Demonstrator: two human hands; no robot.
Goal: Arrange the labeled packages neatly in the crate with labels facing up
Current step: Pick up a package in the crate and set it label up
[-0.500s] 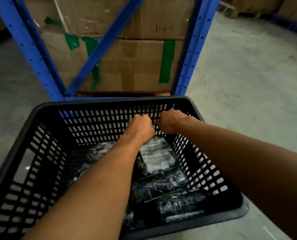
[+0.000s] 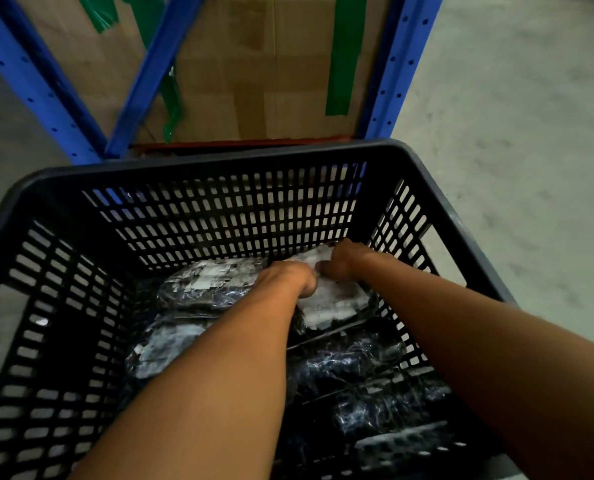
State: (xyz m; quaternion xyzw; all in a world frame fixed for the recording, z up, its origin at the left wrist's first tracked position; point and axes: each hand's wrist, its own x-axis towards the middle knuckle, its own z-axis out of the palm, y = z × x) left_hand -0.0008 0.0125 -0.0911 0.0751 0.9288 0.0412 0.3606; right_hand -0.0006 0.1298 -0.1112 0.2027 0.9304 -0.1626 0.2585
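We have a black slatted crate [image 2: 219, 216] filling the lower frame, standing on a grey concrete floor [image 2: 517, 140]; no bench is in sight. Past its far rim, at twelve o'clock, blue steel racking [image 2: 389, 81] frames cardboard boxes [image 2: 254, 74] patched with green tape [image 2: 340, 57], so we take this for a warehouse aisle.

Inside the crate lie several dark plastic-wrapped packages. One with a pale label lies at eleven o'clock [image 2: 216, 278], another at nine o'clock [image 2: 167, 344], and a row runs down the right-hand side toward five o'clock [image 2: 364, 362]. Some show white labels; others look dark on top, though the blur keeps us from reading any.

The package in hand [image 2: 333, 303] lies against the far right corner, at about one o'clock, its white label facing up. Our left hand [image 2: 288, 277] is closed over its near-left edge, and our right hand [image 2: 344, 261] pinches its far edge close to the crate wall. Both hands are grasping this one package, knuckles nearly touching.

We judge the step to be seating this package flat in its corner. The next move seems to call for pressing it down square with the wall and level with its neighbours, then letting go without dragging it askew. After that, the dark-topped packages along the right may need turning over.
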